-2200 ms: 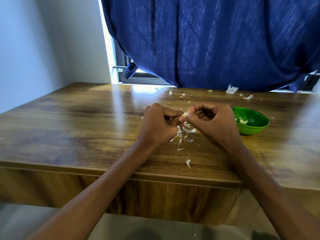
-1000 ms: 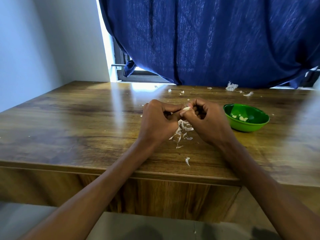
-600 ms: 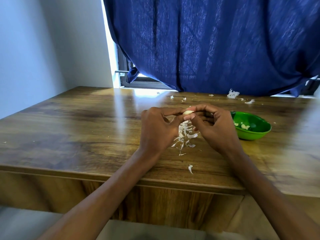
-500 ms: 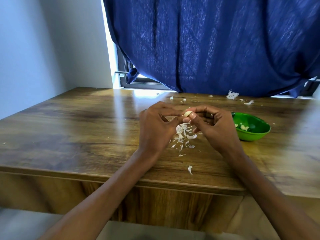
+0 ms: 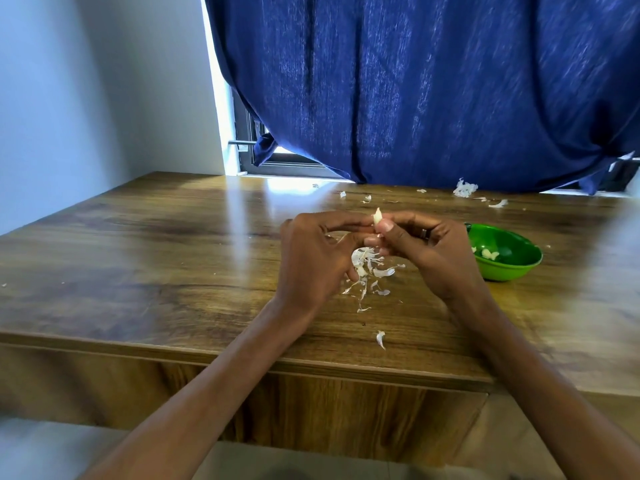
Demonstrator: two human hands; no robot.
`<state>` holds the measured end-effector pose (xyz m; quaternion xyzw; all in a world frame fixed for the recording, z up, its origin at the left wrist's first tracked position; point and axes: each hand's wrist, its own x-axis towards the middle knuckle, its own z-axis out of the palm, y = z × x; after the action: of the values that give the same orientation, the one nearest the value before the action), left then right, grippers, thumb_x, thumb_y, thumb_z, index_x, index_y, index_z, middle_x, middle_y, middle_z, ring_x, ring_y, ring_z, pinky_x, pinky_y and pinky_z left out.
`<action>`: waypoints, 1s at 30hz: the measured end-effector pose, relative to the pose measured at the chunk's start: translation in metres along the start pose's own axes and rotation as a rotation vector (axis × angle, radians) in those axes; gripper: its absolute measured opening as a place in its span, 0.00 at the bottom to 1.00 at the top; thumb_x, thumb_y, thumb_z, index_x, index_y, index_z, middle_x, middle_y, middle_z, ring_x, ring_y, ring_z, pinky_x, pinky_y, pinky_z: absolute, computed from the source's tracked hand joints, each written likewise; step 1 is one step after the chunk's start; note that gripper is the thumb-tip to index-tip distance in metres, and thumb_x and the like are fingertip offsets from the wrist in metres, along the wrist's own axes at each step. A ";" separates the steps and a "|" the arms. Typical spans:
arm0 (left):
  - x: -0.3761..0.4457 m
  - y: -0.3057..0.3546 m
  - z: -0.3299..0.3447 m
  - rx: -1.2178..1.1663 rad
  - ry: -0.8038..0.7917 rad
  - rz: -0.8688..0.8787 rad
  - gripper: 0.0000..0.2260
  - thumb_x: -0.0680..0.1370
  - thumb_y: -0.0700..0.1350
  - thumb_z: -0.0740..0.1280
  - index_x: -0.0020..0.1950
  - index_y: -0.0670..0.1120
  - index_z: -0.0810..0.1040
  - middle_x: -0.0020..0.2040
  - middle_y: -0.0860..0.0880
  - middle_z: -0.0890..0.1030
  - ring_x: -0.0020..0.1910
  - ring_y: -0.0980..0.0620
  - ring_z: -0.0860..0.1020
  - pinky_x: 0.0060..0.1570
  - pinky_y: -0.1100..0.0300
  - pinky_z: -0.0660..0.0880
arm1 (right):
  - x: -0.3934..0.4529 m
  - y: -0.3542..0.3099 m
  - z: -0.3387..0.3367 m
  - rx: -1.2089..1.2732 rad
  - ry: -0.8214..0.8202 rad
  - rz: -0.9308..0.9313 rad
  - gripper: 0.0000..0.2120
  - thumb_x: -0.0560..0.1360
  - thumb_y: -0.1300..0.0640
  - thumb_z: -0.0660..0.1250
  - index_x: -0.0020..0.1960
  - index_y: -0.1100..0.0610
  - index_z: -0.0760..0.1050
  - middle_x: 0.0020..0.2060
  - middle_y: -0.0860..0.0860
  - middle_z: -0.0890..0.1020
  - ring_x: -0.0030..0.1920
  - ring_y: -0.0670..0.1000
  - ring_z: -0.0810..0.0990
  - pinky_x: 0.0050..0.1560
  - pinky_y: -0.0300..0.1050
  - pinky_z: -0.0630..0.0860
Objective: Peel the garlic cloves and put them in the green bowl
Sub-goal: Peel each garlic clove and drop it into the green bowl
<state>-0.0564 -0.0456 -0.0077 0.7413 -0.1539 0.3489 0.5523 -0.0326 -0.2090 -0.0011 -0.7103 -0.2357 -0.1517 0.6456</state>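
Both hands, left (image 5: 313,261) and right (image 5: 433,252), pinch one clove (image 5: 377,216) above the skins (image 5: 369,271) (so peel drops there), bowl (image 5: 504,252) just right for dropping it in.

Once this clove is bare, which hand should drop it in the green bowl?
Right. The green bowl sits just beyond the right hand, which already pinches the garlic clove; the left hand would have to cross over.

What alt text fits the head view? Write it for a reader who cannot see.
Two hands, left hand and right hand, pinch a garlic clove above a pile of peel scraps on a wooden table. A green bowl holding peeled cloves sits to the right, before a blue curtain.
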 end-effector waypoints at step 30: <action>0.007 0.001 -0.003 -0.167 -0.085 -0.315 0.05 0.73 0.42 0.78 0.45 0.41 0.87 0.35 0.45 0.85 0.28 0.43 0.83 0.31 0.53 0.80 | -0.004 0.004 0.002 -0.454 0.077 -0.321 0.10 0.73 0.60 0.75 0.53 0.49 0.83 0.42 0.39 0.83 0.42 0.37 0.83 0.41 0.29 0.78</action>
<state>-0.0529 -0.0421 -0.0021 0.7219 -0.0875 0.2125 0.6528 -0.0343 -0.2080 -0.0066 -0.7841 -0.2803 -0.3279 0.4463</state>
